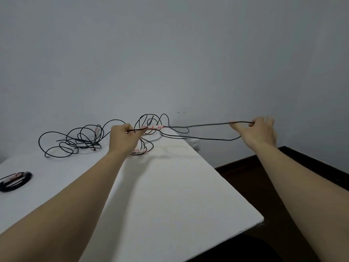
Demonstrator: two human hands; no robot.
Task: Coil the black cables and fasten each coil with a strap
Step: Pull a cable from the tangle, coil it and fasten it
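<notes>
Pinching a black cable, the left hand curls its fingers round it, while the right hand, slightly blurred, grips the same cable, stretched in the air between them. Left of the left fingers, loose loops sprawl on the white table; farther left lies a strapped coil.

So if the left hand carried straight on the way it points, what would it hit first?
Probably the raised black cable loops just beyond the left hand, with a white strap among them; the wall lies behind. Depth is unclear.
</notes>
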